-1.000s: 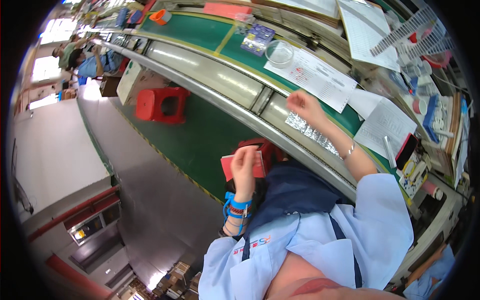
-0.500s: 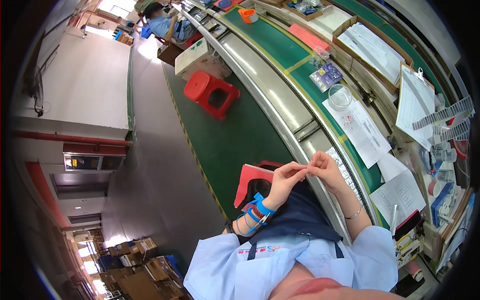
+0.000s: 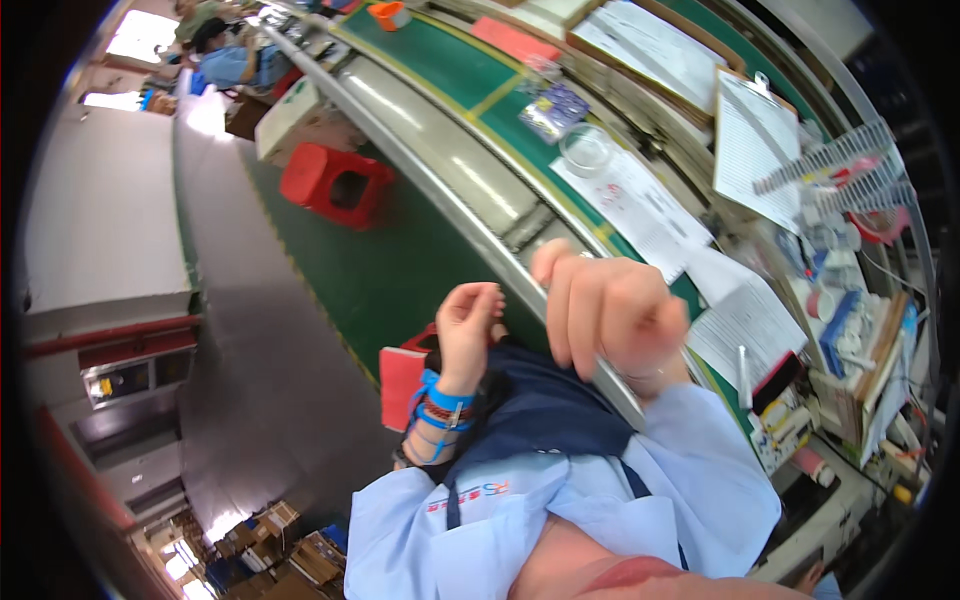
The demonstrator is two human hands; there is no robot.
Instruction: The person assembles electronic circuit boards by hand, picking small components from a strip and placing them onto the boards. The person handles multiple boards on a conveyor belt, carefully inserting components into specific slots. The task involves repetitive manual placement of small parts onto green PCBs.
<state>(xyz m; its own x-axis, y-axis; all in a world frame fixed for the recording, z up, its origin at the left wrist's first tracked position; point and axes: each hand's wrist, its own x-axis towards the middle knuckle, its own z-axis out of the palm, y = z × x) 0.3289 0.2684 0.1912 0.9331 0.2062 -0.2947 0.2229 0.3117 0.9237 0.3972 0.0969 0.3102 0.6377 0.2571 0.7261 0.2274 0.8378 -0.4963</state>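
Note:
My left hand (image 3: 468, 325) is over my lap, its fingers bent and pressed together; what they hold, if anything, is too small to make out. A blue strap (image 3: 446, 396) and cords circle that wrist. Raised closer to the camera, my right hand (image 3: 615, 310) is blurred by motion, its fingers bent downward and their tips unclear. It hangs over the metal edge rail (image 3: 490, 243) of the bench. The two hands are apart. Beyond the right hand, printed sheets (image 3: 640, 205) and a clear round dish (image 3: 586, 150) rest on the green bench top.
A purple-and-white packet (image 3: 554, 111) lies past the dish. A clipboard (image 3: 755, 150) and a box of papers (image 3: 650, 45) are at the right. Red stools, one a red stool (image 3: 335, 185), stand along the bench. A seated person (image 3: 235, 62) is at the far left.
My hands, fingertips together before, have separated. The right has risen toward the camera; the left has drawn down and left. The whole view has shifted, with the bench now further left.

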